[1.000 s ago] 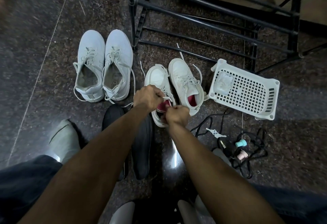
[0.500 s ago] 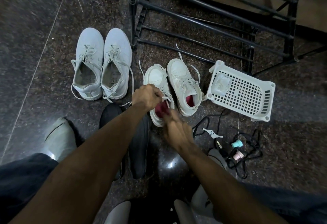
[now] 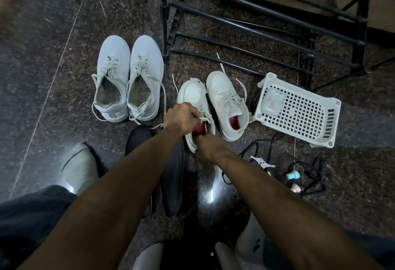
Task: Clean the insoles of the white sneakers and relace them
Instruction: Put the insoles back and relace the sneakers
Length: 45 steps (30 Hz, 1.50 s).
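White basket (image 3: pixel 299 116); black rack (image 3: pixel 267 26); keys (image 3: pixel 261 161)

No readable text, label or number anywhere.

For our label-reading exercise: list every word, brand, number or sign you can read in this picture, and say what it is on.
None can be read.
Small white sneakers with pink lining: no print shows.
Pale grey lace-up sneakers: no print shows.
White perforated plastic basket: no label shows.

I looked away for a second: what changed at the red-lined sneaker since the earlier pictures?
The right hand slid back from the collar to the heel of the near sneaker; what it grips is hidden. The left hand still pinches the lace at the tongue. The other sneaker and the basket stayed put.
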Each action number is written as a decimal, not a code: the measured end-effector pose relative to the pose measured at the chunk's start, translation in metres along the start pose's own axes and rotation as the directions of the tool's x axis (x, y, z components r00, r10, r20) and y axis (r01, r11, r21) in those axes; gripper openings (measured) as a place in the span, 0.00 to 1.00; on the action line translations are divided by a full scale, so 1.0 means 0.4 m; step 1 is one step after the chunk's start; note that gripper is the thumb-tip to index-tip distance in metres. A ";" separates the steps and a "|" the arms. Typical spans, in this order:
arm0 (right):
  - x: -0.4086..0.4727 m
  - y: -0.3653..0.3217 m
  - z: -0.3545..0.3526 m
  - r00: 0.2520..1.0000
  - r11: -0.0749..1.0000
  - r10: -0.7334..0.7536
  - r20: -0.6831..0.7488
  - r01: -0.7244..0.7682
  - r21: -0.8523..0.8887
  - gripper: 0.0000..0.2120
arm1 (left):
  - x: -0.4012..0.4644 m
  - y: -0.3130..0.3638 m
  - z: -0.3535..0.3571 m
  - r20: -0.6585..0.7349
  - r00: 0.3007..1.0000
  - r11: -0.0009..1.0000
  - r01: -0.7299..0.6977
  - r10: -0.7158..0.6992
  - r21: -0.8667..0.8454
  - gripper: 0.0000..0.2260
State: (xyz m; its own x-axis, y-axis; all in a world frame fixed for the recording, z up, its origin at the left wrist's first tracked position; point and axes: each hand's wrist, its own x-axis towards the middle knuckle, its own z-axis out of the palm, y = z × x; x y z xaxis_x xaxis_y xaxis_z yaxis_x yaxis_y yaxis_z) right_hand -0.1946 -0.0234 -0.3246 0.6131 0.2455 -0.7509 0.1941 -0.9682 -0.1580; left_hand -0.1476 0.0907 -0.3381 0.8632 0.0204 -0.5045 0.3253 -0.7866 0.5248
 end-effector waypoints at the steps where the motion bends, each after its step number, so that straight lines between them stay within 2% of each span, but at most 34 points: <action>1: 0.002 -0.003 -0.007 1.000 1.000 -0.010 0.001 0.010 -0.017 0.16 | 0.000 0.000 0.000 -0.004 1.000 1.000 0.004 -0.004 0.000 0.05; 5: -0.016 0.015 -0.016 0.989 0.992 -0.036 -0.145 0.018 -0.124 0.14 | 0.003 -0.001 0.003 -0.019 1.000 1.000 0.005 -0.005 0.009 0.05; 9: -0.023 0.016 0.019 0.995 0.971 -0.044 -0.094 0.020 -0.239 0.16 | 0.000 0.002 0.003 -0.013 1.000 1.000 0.010 -0.010 -0.002 0.06; 11: -0.015 0.008 0.022 0.997 0.973 -0.033 -0.063 0.018 -0.232 0.17 | -0.001 0.002 0.003 -0.011 1.000 1.000 0.008 -0.008 -0.004 0.06; 17: 0.016 -0.002 -0.008 0.996 0.997 0.005 0.094 0.002 -0.078 0.19 | 0.002 0.000 0.002 -0.008 1.000 1.000 0.008 -0.008 0.006 0.06; 21: 0.034 0.027 -0.020 0.972 0.966 -0.001 0.235 -0.060 0.251 0.30 | 0.003 0.001 0.004 -0.015 1.000 1.000 0.011 -0.011 0.005 0.06; 23: 0.040 0.037 -0.020 0.965 0.936 0.002 0.261 -0.094 0.340 0.31 | 0.002 0.004 0.005 -0.019 1.000 1.000 0.013 -0.013 0.009 0.06; 25: 0.036 0.035 -0.012 0.975 0.966 -0.003 0.223 -0.055 0.253 0.28 | 0.001 0.003 0.005 -0.029 1.000 1.000 0.011 -0.011 0.013 0.06; 26: 0.030 0.034 -0.006 0.988 0.994 -0.014 0.153 -0.003 0.110 0.25 | 0.000 0.002 0.007 -0.035 0.999 1.000 0.013 -0.013 0.012 0.06; 28: 0.009 0.035 0.019 0.994 0.984 -0.093 -0.064 0.081 -0.161 0.20 | -0.002 0.002 0.010 -0.050 0.999 1.000 0.016 -0.016 0.013 0.06; 30: -0.015 0.040 0.048 0.973 0.970 -0.157 -0.171 0.119 -0.212 0.20 | -0.002 0.000 0.012 -0.061 0.998 1.000 0.010 -0.009 0.017 0.06; 32: -0.030 0.046 0.061 0.968 0.962 -0.175 -0.180 0.130 -0.239 0.22 | 0.001 -0.003 0.015 -0.060 0.998 1.000 0.012 -0.011 0.011 0.06; 35: -0.017 0.049 0.045 0.966 0.937 -0.176 -0.190 0.105 -0.334 0.17 | 0.002 -0.003 0.020 -0.059 0.998 1.000 0.006 -0.005 0.020 0.07; 38: 0.008 0.039 0.024 0.979 0.904 -0.163 -0.124 0.097 -0.417 0.14 | 0.003 -0.006 0.020 -0.061 0.998 1.000 0.000 0.001 0.013 0.06; 42: 0.019 0.021 0.006 0.990 0.911 -0.125 -0.058 0.092 -0.403 0.14 | 0.005 -0.015 0.026 -0.059 0.998 1.000 -0.010 0.010 0.004 0.06; 45: 0.007 0.036 0.020 0.983 0.942 -0.141 -0.115 0.098 -0.322 0.14 | -0.007 -0.034 0.031 -0.042 0.998 0.997 -0.050 0.047 -0.062 0.07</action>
State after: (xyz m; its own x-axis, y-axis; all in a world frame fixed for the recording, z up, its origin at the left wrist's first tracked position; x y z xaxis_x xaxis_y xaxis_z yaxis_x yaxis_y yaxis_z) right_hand -0.1961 -0.0370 -0.3340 0.6632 0.3836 -0.6426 0.4893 -0.8720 -0.0156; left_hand -0.1593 0.0938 -0.3522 0.8931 0.0092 -0.4498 0.3053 -0.7468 0.5908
